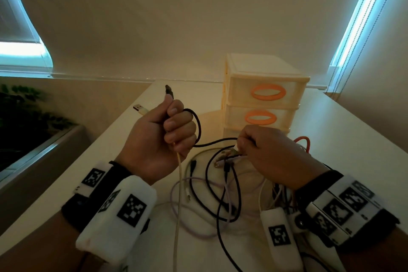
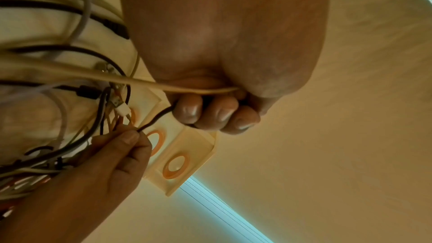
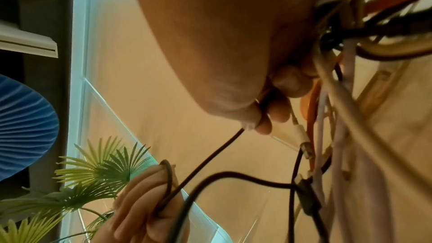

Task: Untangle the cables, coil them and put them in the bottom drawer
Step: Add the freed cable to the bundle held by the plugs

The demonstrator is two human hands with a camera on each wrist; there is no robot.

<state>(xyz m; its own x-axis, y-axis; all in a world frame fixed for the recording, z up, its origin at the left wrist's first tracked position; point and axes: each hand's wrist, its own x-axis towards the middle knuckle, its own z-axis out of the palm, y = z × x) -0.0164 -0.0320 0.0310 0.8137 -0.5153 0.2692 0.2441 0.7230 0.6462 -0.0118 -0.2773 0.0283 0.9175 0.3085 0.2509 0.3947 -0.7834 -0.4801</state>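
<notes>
Pale walls and a white surface point(image 1: 141, 121) frame the work; a three-drawer unit point(image 1: 265, 104) stands at the back, all drawers closed as far as can be seen.

Left hand point(image 1: 159, 137) makes a fist-like grip round a black cable point(image 1: 198, 130) and a cream cable point(image 1: 180, 174). Both plugs stick out above the fist: the black plug point(image 1: 169, 91) points up and away, the cream USB plug point(image 1: 140, 109) up and to the left. Right hand point(image 1: 271, 157) pinches the same black cable where it enters the tangle point(image 1: 212, 185), close to several loose plugs.

Between the hands the black cable runs roughly level, left to right; the cream one hangs straight down toward the near edge.

By my reading this is the untangling step: nothing is coiled. The next move probably calls for drawing the black cable out of the heap without tightening loops, then winding it. The bottom drawer is hidden behind the right hand.
</notes>
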